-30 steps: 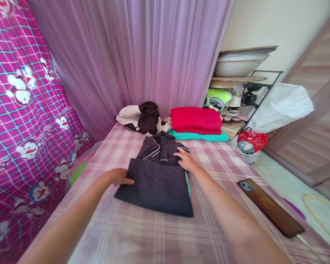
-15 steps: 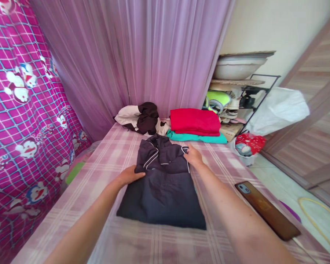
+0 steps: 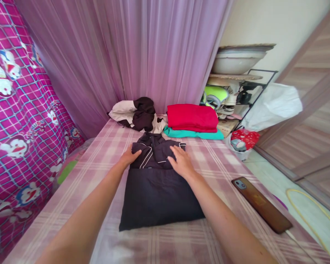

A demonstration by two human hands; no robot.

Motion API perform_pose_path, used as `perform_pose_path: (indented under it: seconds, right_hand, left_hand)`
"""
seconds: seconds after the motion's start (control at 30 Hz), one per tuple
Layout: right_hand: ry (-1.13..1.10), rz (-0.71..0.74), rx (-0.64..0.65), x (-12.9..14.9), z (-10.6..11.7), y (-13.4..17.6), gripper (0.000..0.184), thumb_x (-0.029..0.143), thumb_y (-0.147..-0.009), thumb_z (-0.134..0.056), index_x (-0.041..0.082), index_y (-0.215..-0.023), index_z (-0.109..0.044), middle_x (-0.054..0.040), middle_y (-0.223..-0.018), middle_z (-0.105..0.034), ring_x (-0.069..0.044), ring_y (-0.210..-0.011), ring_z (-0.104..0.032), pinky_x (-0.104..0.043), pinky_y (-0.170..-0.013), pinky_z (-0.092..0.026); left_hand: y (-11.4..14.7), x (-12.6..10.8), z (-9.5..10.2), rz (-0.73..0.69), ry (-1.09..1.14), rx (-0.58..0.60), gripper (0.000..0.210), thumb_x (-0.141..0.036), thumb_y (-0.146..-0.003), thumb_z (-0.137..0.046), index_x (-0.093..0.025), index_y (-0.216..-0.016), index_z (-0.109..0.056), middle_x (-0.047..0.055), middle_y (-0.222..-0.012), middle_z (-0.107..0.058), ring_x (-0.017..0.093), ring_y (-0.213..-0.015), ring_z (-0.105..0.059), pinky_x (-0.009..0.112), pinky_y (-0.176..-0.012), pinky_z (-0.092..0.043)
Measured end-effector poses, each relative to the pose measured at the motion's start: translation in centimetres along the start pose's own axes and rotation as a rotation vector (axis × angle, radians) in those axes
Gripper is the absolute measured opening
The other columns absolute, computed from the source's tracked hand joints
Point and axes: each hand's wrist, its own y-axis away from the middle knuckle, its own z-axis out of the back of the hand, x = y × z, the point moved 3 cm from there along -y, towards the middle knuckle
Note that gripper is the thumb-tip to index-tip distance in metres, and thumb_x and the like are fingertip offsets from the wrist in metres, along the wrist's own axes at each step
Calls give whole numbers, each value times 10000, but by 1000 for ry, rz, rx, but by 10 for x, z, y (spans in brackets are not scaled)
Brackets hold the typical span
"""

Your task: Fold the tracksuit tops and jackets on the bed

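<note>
- One dark garment (image 3: pixel 159 198) lies midway across the plaid sheet (image 3: pixel 143 249), its plain doubled lower part toward the near edge and its white-piped collar end toward the far edge. Laid square like this, its two long sides probably line up more easily.
- One phone (image 3: pixel 261 205) lies face down and aslant by the right edge, apart from the garment; one cable (image 3: pixel 295 238) leads from its near end toward the near right corner, which likely explains its spot.
- Two hands, one per side of the garment. The right hand (image 3: pixel 181 161) has its fingers spread and loose over the piped upper part, clenching nothing, seemingly to press it flat.
- The left hand (image 3: pixel 129 157) is at the garment's left upper side, thumb over the cloth, apparently to keep that side straight; I cannot tell whether the fingers grip underneath.
- At the far edge, right of middle: one folded red bundle (image 3: pixel 192 118) on one flat teal bundle (image 3: pixel 187 134), stacked perhaps to save room.
- Toward the far left corner: one crumpled dark-and-pale heap (image 3: pixel 144 115), its pieces impossible to count.
- Beyond the far edge, one purple curtain (image 3: pixel 143 47).
</note>
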Motion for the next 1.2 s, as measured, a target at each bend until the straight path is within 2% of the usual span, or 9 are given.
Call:
perform_pose_path:
  seconds: [0.17,0.33,0.43,0.53,0.6,0.77,1.0,1.1,1.2]
  right_hand:
    - [41,12,196,18,-19,20,513,444,-970,-427,223,-1427,-496,-106,-1524,-428,-282,-1426,-335,-514,-1153,-231]
    - [70,-22,246,16,-27,24,521,460,-988,-374,206,-1421,-509,-121,-1520,-430,-285,-1427,-333,-518,-1158,-213]
    - [75,-26,250,18,-29,24,525,465,-986,-370,208,-1421,-512,-121,-1526,-421,-285,-1430,-326,-520,-1160,-199]
    - [81,-37,258,19,-31,24,528,470,-987,-359,221,-1430,-502,-114,-1533,-411,-285,-1436,-313,-519,-1161,-191]
    - [87,-42,262,19,-33,24,530,471,-987,-359,221,-1434,-497,-115,-1541,-397,-286,-1443,-299,-519,-1165,-177]
    - [84,-40,249,16,-37,25,517,472,-988,-363,239,-1428,-504,-104,-1541,-401,-287,-1437,-310,-520,-1163,-184]
    - [69,-31,207,15,-38,25,498,462,-979,-391,242,-1404,-532,-112,-1525,-424,-295,-1422,-336,-539,-1151,-213]
    - [55,-28,199,16,-38,25,500,469,-978,-392,242,-1400,-535,-117,-1523,-426,-295,-1422,-337,-547,-1150,-210]
    - [47,-26,205,17,-37,25,508,464,-977,-396,220,-1400,-535,-132,-1523,-422,-304,-1418,-342,-556,-1149,-206]
  left_hand:
    - [-37,-5,0,46,-128,-70,589,-537,-844,-566,-160,-1296,-557,148,-1247,-675,255,-1089,-668,308,-830,-524]
    - [-47,9,16,118,-288,-68,356,-451,-826,-574,-152,-982,-687,151,-960,-750,324,-947,-703,395,-802,-528]
    - [-41,3,19,41,-368,-132,447,-440,-835,-563,-165,-1182,-624,162,-1194,-691,326,-1136,-629,429,-948,-479]
    - [-33,-22,6,-360,-514,-201,539,-454,-898,-472,-190,-1366,-512,130,-1462,-508,276,-1355,-452,416,-1124,-337]
    - [-31,-35,-9,-560,-635,-132,561,-472,-930,-403,-188,-1407,-486,116,-1527,-430,272,-1422,-357,446,-1177,-249]
    - [-55,-38,-35,-360,-768,84,762,-635,-891,-374,-156,-1484,-375,145,-1593,-293,317,-1483,-208,559,-1183,-149]
    - [-68,-51,-30,-224,-765,182,764,-665,-811,-492,-219,-1431,-459,150,-1571,-339,380,-1462,-237,616,-1161,-129]
    - [-49,-65,-24,-325,-788,-9,657,-547,-871,-467,-180,-1417,-477,153,-1543,-393,376,-1453,-257,592,-1168,-148]
    - [-26,-84,-38,-654,-756,-89,565,-424,-923,-403,-185,-1432,-467,103,-1554,-391,303,-1460,-266,482,-1200,-148]
